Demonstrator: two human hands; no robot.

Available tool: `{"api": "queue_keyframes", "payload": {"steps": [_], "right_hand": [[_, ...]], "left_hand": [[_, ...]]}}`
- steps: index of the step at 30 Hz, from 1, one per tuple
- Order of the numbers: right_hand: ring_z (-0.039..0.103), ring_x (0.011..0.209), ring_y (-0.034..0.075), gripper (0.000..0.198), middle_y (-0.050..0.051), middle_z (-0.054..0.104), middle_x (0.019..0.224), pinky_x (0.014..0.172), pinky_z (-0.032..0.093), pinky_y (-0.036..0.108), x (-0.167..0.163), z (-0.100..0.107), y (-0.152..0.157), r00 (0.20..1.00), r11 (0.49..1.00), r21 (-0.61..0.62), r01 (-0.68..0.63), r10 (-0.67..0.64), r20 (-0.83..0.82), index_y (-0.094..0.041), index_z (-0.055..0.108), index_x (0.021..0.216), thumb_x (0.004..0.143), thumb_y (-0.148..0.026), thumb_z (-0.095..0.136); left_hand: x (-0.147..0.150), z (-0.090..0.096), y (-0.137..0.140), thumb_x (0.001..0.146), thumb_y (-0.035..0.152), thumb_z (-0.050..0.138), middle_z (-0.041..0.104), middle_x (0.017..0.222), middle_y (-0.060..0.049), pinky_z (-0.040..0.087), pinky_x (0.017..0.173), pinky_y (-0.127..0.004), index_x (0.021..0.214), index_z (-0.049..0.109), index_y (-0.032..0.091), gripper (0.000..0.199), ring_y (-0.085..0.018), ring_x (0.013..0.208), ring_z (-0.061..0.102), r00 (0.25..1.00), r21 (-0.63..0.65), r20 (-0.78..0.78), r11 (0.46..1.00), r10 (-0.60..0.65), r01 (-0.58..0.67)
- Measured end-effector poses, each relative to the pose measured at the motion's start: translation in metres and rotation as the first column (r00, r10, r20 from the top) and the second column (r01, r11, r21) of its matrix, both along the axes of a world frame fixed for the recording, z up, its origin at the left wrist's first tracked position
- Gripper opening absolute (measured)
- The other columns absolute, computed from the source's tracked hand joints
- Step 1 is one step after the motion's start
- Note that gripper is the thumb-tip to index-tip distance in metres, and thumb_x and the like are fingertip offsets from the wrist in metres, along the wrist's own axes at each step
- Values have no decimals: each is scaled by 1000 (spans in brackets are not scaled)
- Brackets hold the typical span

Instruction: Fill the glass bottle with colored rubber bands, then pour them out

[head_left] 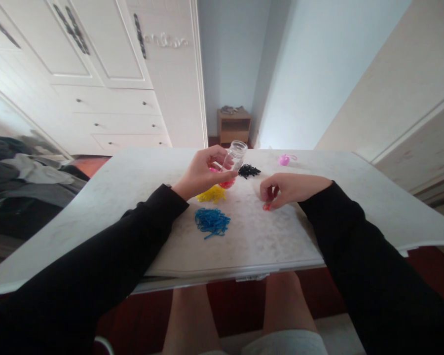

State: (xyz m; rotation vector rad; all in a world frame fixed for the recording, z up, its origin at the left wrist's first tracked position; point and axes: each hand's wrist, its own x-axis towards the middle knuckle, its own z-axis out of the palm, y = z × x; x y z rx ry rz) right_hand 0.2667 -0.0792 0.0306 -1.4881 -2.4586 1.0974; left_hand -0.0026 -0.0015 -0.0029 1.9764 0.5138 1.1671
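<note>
Head view showed the left hand [207, 170] curled round a clear glass jar [238, 153], thumb across the near side and fingers round the other, closed only as far as the jar's width allowed. That grip probably served to steady the jar, and it left the open mouth uncovered, facing up with a slight lean. Red bands [227, 184] lay at the bottom of the jar. The right hand [281, 190] was lowered to the white table [251, 249], fingers curled and thumb brought close, with a few loose red bands [267, 207] at the tips; whether it pinched them or merely touched them, I could not tell. The low wrist seemed suited to reaching such small pieces. Blue bands [211, 222], yellow bands [211, 195] and black bands [249, 171] lay in separate heaps near the jar, presumably to keep the colours apart. Something pink [213, 170] showed by the left fingers, too hidden to identify. Farther back, a pink round object with a loop [284, 159] sat apart from the heaps.
</note>
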Motion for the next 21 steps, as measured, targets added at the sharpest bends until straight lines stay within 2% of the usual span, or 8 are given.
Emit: {"api": "queue_keyframes", "payload": {"steps": [6,9,11,13,15,17,18,21], "right_hand": [[63,75,18,23,4,74,82,75,52,33,0,-4,3,998,997,-58,-53,52,-28,-18,74,78,75,-40,80],[62,75,17,20,4,73,83,74,51,33,-3,1,1,999,999,36,-25,26,-45,-19,71,77,78,-37,77],[62,74,17,19,4,72,82,72,50,32,-7,5,-1,995,988,152,30,-15,-96,-19,69,78,81,-37,76],[61,73,17,20,3,70,78,71,49,32,-10,8,-2,972,936,322,140,-68,-224,-20,68,78,84,-38,75],[60,73,16,19,2,68,77,71,50,32,-14,9,-3,910,826,474,306,-107,-401,-21,67,79,85,-37,75],[60,74,17,20,2,68,78,70,51,33,-17,8,-3,834,708,541,454,-122,-539,-21,67,80,85,-38,78],[60,73,17,21,2,68,78,70,52,34,-19,7,-3,808,671,552,496,-123,-576,-22,67,80,84,-38,80],[61,71,17,23,2,69,76,69,54,35,-23,3,-1,796,648,570,506,-96,-597,-22,69,79,81,-39,85]], "left_hand": [[0,-1,1,72,31,88,73,87,-4,57,66,-28,91,68,16,31,-15,76,70,1000,72,5,997,20,-20],[-2,0,2,71,31,88,74,89,-4,57,68,-28,93,70,17,31,-15,79,69,996,183,-20,980,83,-78],[-3,1,2,72,31,87,74,91,-4,56,71,-29,94,71,17,30,-15,80,68,990,274,-50,954,135,-117],[-5,2,1,72,30,87,74,92,-4,55,72,-30,96,73,17,30,-16,81,67,981,346,-79,928,177,-139],[-5,2,1,73,29,87,74,91,-5,54,72,-30,97,75,17,29,-16,80,66,972,388,-111,910,207,-149],[-5,2,0,72,28,87,74,90,-5,54,73,-31,97,77,17,29,-17,80,65,964,406,-143,901,224,-149],[-5,2,0,72,28,87,73,90,-4,54,74,-31,98,77,18,29,-17,80,65,962,412,-154,899,227,-147],[-5,2,-1,72,29,88,74,90,-5,54,76,-32,99,78,18,31,-18,81,66,957,422,-177,896,230,-137]]}}
